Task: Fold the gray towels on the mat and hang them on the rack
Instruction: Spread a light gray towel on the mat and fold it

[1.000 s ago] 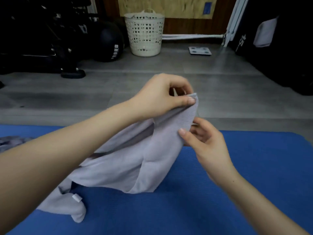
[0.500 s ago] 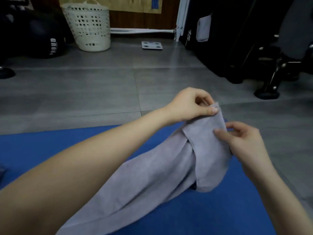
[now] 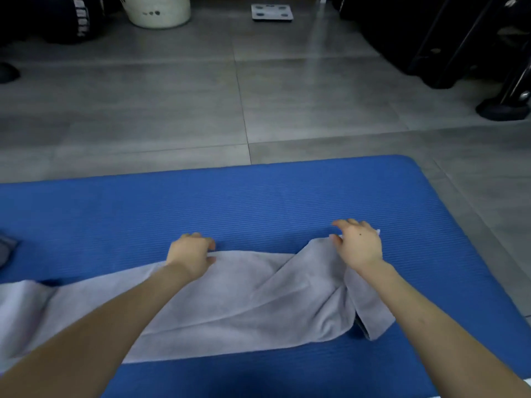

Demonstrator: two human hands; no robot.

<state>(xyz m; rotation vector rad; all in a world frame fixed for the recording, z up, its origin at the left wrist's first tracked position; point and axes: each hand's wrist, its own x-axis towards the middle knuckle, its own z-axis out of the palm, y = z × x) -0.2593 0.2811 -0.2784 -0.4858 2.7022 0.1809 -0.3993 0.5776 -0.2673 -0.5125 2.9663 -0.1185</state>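
Hands are now set well apart; a moment ago they were close together in the air. The gray towel point(image 3: 244, 305) has been brought down and laid long-ways on the blue mat point(image 3: 258, 202). Its far edge is gripped by the left hand point(image 3: 191, 254). Its far right corner is touched by the right hand point(image 3: 359, 247); whether it is pinched cannot be told. The right end is bunched, so smoothing is likely needed before folding.

i'm seeing gray floor tiles point(image 3: 172, 110) out ahead, a white basket point(image 3: 158, 12) at the top edge, a flat scale point(image 3: 272, 12) right of it. dark ball point(image 3: 71, 18) with white lettering top left, black gear point(image 3: 445, 38) standing far right.
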